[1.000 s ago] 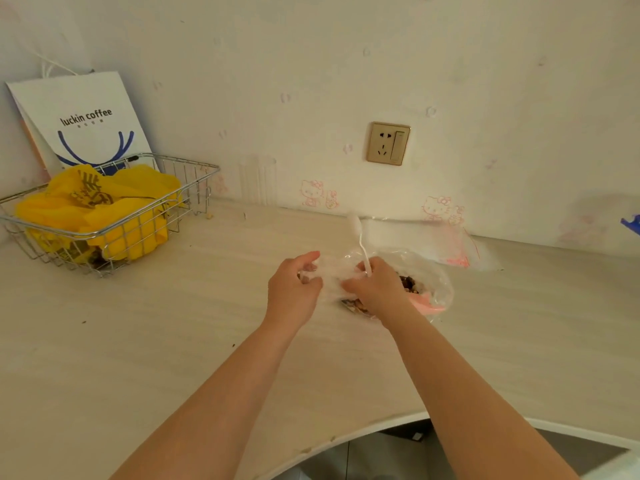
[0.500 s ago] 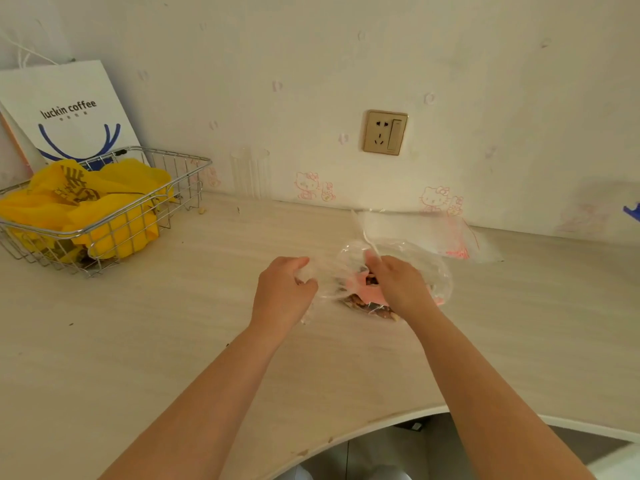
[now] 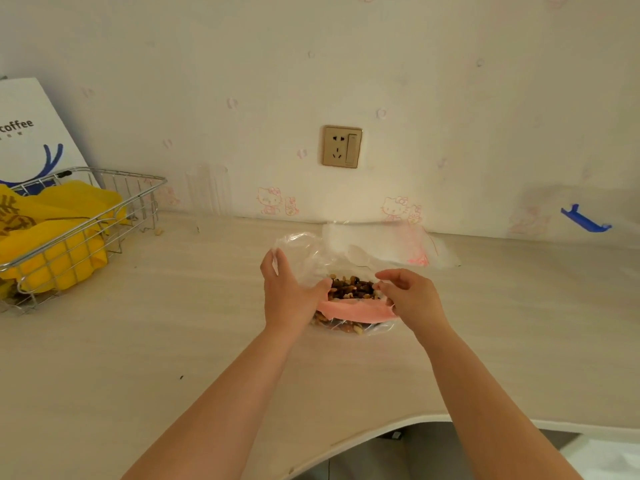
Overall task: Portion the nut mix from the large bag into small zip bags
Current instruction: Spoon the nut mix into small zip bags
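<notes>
Both hands, left hand [image 3: 289,295] and right hand [image 3: 412,297], hold large bag [image 3: 304,252] open.

A pale wood-grain table [image 3: 138,341] runs up against a cream wall [image 3: 450,81] printed with faint pink cartoon cats. A gold socket plate [image 3: 342,146] sits on the wall above the table's back edge. Far left of the socket, a wire basket [image 3: 104,216] holds yellow bags, with a white coffee-shop paper bag [image 3: 31,133] behind it. Far right of the socket, a blue clip [image 3: 585,220] shows against the wall.
</notes>
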